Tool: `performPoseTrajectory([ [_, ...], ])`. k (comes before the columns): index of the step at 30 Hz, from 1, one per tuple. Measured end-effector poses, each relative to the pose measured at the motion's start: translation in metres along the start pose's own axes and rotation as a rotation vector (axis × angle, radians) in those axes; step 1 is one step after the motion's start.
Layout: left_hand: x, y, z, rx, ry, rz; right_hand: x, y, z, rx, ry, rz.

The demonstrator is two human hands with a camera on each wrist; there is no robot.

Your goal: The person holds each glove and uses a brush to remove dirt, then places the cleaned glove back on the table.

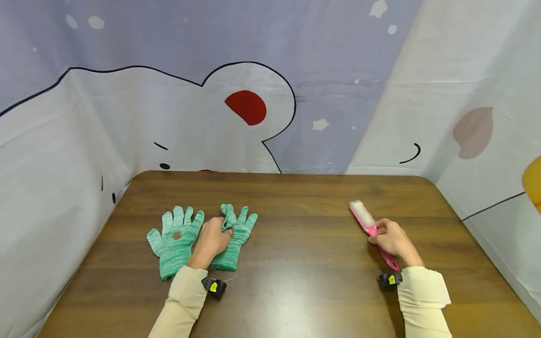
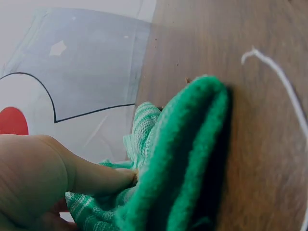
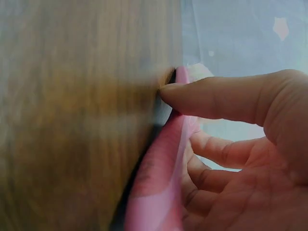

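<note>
Two green-and-white knitted gloves lie side by side on the left of the table. My left hand (image 1: 214, 238) pinches the right-hand one, a glove (image 1: 230, 256) whose thumb part is bunched up at the fingers. In the left wrist view that glove's cuff (image 2: 192, 144) gapes towards the camera, and my thumb presses into the knit. The other glove (image 1: 175, 256) lies flat with fingers spread and a brown spot on it. On the right, my right hand (image 1: 394, 239) holds a pink brush (image 1: 388, 258) by its handle, thumb on one side and fingers on the other. Its pale bristles (image 1: 361, 212) point away from me.
The brown wooden table (image 1: 296, 263) spans the view, backed by a printed curtain (image 1: 186, 117) along its far edge. A thin white thread (image 2: 284, 79) lies on the table close to the gloves. Dark wrist cameras (image 1: 214, 287) sit on both wrists.
</note>
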State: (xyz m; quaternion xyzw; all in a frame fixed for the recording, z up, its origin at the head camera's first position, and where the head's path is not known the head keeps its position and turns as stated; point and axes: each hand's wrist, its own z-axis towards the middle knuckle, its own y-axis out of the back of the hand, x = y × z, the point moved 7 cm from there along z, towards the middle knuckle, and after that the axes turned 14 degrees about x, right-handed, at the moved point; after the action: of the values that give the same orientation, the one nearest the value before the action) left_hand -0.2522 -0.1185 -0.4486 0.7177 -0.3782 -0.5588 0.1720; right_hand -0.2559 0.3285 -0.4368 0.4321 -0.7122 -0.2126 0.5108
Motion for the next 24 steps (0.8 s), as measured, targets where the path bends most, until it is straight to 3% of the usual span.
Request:
performPoseTrajectory([
  [8, -0.004, -0.006, 0.0, 0.053, 0.021, 0.055, 0.007, 0.002, -0.003, -0.065, 0.054, 0.106],
  [12, -0.008, -0.006, -0.001, 0.06, -0.011, 0.016, 0.016, 0.006, -0.006, -0.116, 0.114, 0.211],
  [17, -0.013, -0.002, 0.003, 0.051, -0.056, -0.157, 0.038, 0.007, -0.008, -0.187, 0.247, 0.321],
  [21, -0.021, 0.001, 0.004, 0.038, -0.088, -0.372, 0.059, 0.007, -0.012, -0.283, 0.31, 0.372],
  [24, -0.032, 0.003, 0.003, -0.013, -0.13, -0.549, 0.076, 0.003, -0.015, -0.302, 0.371, 0.476],
])
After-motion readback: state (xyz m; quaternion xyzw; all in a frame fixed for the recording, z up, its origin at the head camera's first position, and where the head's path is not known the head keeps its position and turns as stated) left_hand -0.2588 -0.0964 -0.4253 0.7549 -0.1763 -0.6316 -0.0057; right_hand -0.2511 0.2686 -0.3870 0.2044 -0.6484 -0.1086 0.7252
